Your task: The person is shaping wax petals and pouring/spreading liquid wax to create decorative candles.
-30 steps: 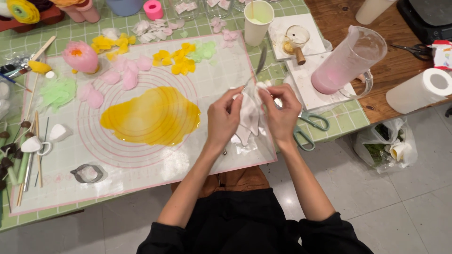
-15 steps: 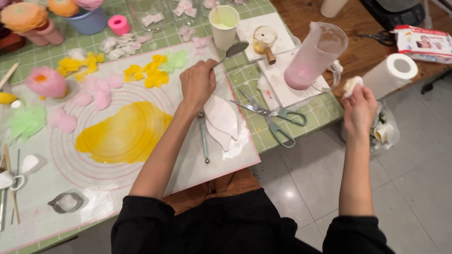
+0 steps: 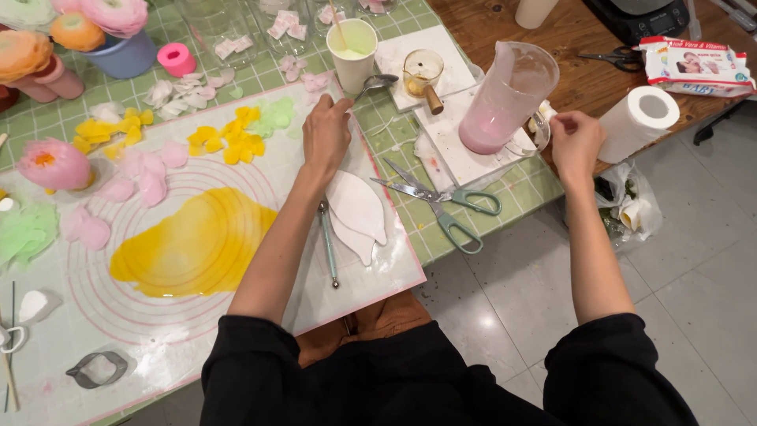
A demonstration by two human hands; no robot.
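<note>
My left hand (image 3: 327, 136) rests palm down on the white silicone mat (image 3: 260, 166), fingertips close to a white cup of pale green liquid (image 3: 352, 49) and a spoon (image 3: 378, 81). Nothing shows in it. Just below the wrist lie two white petal-shaped cut-outs (image 3: 356, 209) and a thin ball-tipped tool (image 3: 328, 241). My right hand (image 3: 576, 138) is at the table's right edge, fingers curled against the clear handle of a pitcher of pink liquid (image 3: 505, 95). Its grip is not clear.
Green-handled scissors (image 3: 443, 207) lie open right of the mat. A rolled yellow sheet (image 3: 197, 244), loose yellow and pink petals (image 3: 221, 140), a pink paper flower (image 3: 55, 164) and a metal cutter (image 3: 98, 368) sit on the mat. A paper roll (image 3: 639, 118) and a plastic bag (image 3: 631, 207) are at the right.
Both hands left the white cut-outs, which now lie on the mat. My left hand moved up toward the cup. My right hand went right to the bag, then up to the pitcher's handle.
</note>
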